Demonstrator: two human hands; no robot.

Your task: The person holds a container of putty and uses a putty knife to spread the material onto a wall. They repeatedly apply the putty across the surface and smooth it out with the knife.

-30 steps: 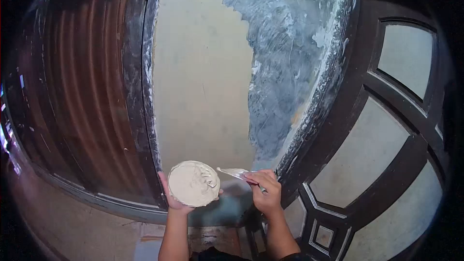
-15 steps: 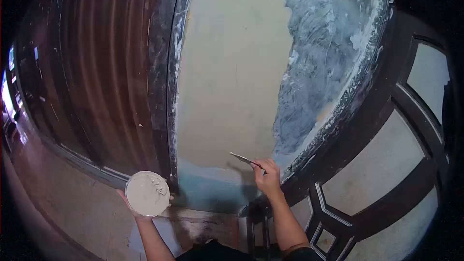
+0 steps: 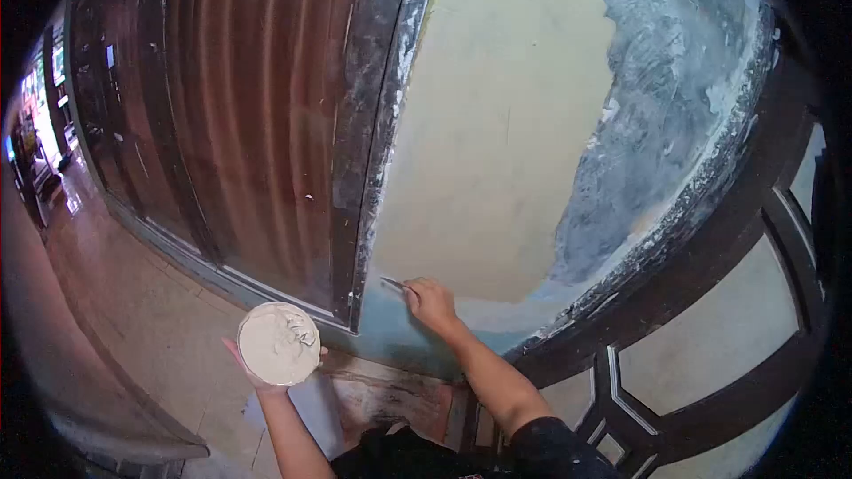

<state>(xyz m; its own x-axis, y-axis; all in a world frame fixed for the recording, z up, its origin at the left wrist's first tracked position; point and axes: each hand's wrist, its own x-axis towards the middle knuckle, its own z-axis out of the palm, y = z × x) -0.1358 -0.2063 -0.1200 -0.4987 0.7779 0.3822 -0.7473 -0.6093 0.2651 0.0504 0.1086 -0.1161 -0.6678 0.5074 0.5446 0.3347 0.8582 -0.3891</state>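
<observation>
My left hand is wrapped round a round tub from below and the side. Smooth cream-coloured putty fills it to near the rim, with ridges scooped on its right. A thin putty knife is gripped in my right hand, which hides its handle. Its blade points left, right at the wall near the lower left corner of the cream-coated area. Below that area runs a strip of bluish wall.
Left of the wall stands a dark framed panel with a folded reddish-brown surface. Rough grey-blue wall borders the cream coat on the right. Dark wood panelling with pale insets curves along the right side. Tiled floor stretches left.
My view has turned left, so the wall appears further right. My right hand has carried the putty knife left across the wall's lower part, towards the dark frame. My left hand still holds the tub.
</observation>
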